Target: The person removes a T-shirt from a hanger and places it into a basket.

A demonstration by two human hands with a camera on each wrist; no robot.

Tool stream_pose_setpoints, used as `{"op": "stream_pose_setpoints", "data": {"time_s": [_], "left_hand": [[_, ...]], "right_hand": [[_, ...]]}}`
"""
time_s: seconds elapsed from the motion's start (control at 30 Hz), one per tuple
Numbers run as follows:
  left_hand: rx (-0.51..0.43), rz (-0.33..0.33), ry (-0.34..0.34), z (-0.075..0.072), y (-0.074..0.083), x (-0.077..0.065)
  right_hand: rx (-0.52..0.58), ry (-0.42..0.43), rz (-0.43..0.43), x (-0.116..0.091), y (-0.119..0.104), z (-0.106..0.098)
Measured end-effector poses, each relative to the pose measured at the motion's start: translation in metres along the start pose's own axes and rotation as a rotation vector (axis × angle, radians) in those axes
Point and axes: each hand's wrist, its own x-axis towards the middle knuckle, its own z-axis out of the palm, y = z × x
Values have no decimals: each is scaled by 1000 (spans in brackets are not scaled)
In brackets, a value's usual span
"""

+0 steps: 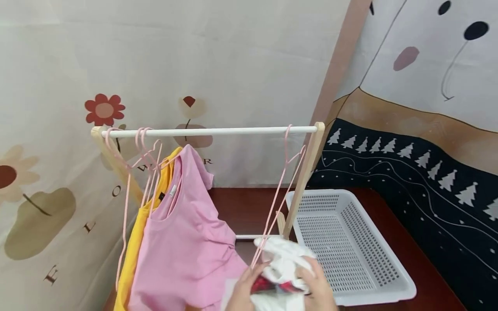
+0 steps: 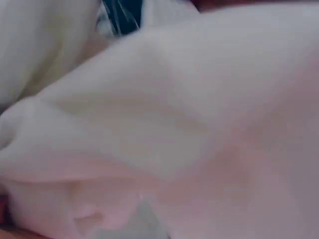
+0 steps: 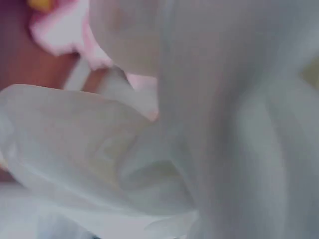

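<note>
In the head view a bunched white garment (image 1: 285, 257) with a red print is between my two hands at the lower middle. My left hand (image 1: 242, 290) grips its left side, and my right hand (image 1: 320, 287) grips its right side. A pink hanger (image 1: 287, 160) hangs from the rack's right end. Its lower end reaches down beside my left fingers and the garment; whether those fingers touch it I cannot tell. Blurred white cloth (image 2: 149, 109) fills most of the left wrist view. The right wrist view is likewise covered by white folds (image 3: 99, 149), hiding the fingers.
A rack with a white rail (image 1: 225, 131) stands ahead. On its left hang several pink hangers, a yellow garment (image 1: 130, 263) and a pink shirt (image 1: 186, 255). A white perforated basket (image 1: 383, 250) sits on the dark red table (image 1: 422, 263) at right.
</note>
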Motion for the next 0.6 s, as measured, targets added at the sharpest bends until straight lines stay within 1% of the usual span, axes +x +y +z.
{"op": "stream_pose_setpoints", "data": {"time_s": [0.03, 0.07, 0.1, 0.13, 0.2, 0.23, 0.3, 0.33, 0.37, 0.47, 0.53, 0.57, 0.6], "left_hand": [[-41, -21, 20, 8, 12, 12], [-83, -25, 45, 16, 24, 23], [-108, -11, 88, 25, 34, 35], [-131, 30, 135, 33, 42, 47], [-186, 107, 201, 44, 55, 73], [-209, 114, 214, 46, 62, 85], [-227, 157, 233, 50, 71, 109], [-251, 171, 224, 50, 74, 121], [-269, 169, 212, 50, 78, 131], [-295, 177, 186, 56, 79, 157], [-323, 161, 144, 65, 73, 169], [-321, 135, 109, 70, 68, 172], [-295, 100, 62, 76, 61, 173]], "right_hand": [[-23, 26, -2, 5, -5, -15], [-187, 118, -110, 9, -7, -27], [-327, 226, -208, 12, -9, -39], [-348, 254, -196, 18, -16, -52], [-382, 317, -197, 31, -26, -73], [-386, 341, -209, 38, -30, -83], [-425, 380, -240, 53, -37, -98], [-438, 388, -262, 61, -38, -105], [-445, 396, -291, 69, -38, -111], [-470, 387, -338, 87, -33, -125], [-479, 356, -338, 94, -20, -131], [-493, 333, -325, 95, -11, -132], [-516, 294, -299, 94, 0, -133]]}}
